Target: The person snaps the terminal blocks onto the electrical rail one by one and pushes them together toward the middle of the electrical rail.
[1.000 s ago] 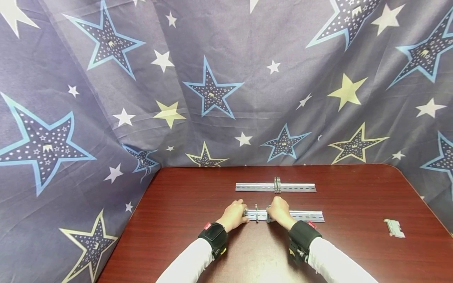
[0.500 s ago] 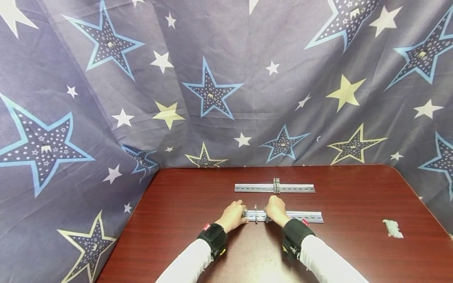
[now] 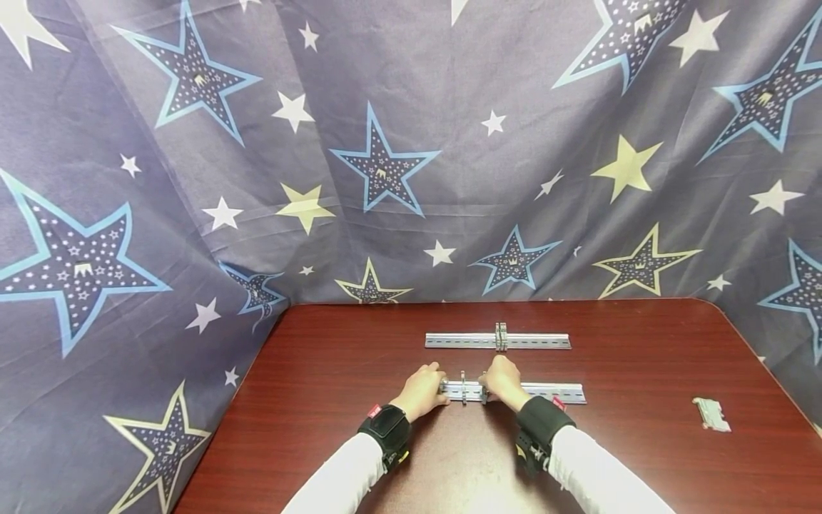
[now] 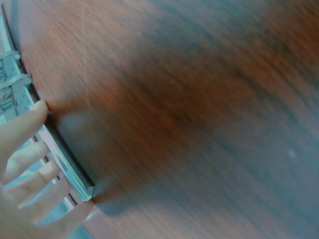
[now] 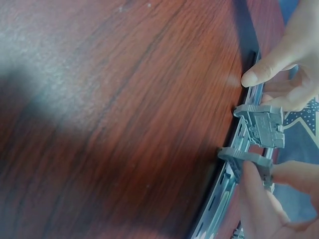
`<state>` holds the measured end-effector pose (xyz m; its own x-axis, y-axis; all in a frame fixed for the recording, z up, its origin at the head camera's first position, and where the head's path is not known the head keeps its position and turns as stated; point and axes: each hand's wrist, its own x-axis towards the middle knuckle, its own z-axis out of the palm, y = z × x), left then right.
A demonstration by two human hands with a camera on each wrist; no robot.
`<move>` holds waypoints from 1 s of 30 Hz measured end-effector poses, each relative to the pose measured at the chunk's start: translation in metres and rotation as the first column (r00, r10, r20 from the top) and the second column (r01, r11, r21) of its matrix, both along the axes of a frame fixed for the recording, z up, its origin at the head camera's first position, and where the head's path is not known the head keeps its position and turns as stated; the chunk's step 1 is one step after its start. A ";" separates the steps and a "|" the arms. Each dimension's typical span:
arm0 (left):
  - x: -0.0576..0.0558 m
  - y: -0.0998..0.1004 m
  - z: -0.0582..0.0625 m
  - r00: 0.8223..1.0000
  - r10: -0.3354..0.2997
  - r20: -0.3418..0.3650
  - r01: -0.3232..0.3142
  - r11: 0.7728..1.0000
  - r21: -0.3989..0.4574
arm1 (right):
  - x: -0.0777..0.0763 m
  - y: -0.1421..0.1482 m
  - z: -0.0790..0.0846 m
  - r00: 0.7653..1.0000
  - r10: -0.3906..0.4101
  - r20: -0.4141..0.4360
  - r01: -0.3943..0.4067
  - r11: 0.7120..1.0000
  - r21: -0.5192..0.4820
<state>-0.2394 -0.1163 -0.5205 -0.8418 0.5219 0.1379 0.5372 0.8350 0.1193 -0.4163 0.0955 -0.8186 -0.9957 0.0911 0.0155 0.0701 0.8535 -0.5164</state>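
Note:
A slotted metal DIN rail [image 3: 555, 392] lies crosswise in front of me in the head view. My left hand [image 3: 420, 392] holds its left end; in the left wrist view the thumb [image 4: 36, 112] lies along the near edge and the fingers reach across. One grey terminal block [image 3: 464, 387] stands on the rail between my hands. To its right, my right hand [image 3: 504, 382] pinches a second grey terminal block [image 5: 246, 157] between thumb and finger, at the rail. Whether that block is fully seated on the rail, I cannot tell.
Farther back lies another DIN rail [image 3: 456, 341], parallel, with several terminal blocks [image 3: 501, 337] side by side near its middle. A loose terminal block [image 3: 711, 415] lies flat at the right of the brown table [image 3: 334, 357]. Behind hangs a star-patterned cloth [image 3: 411, 235].
My right hand and wrist have shifted slightly to the left, still pinching the terminal block. The left hand keeps its place on the rail.

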 end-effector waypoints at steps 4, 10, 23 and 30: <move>0.000 0.000 0.000 1.000 0.000 -0.005 0.000 1.000 0.000 | -0.006 0.005 -0.012 1.000 0.001 0.001 -0.001 1.000 -0.014; -0.001 0.000 -0.002 1.000 -0.004 -0.010 0.004 1.000 -0.014 | 0.119 -0.016 0.214 0.998 0.037 0.045 -0.035 0.998 -0.045; -0.001 0.000 -0.003 1.000 -0.007 0.004 0.008 1.000 -0.009 | 0.191 0.002 0.343 0.994 0.094 0.059 -0.081 0.978 -0.195; -0.001 0.000 -0.002 1.000 -0.007 0.003 0.007 1.000 -0.007 | 0.193 0.023 0.344 0.993 0.094 0.070 -0.080 0.979 -0.185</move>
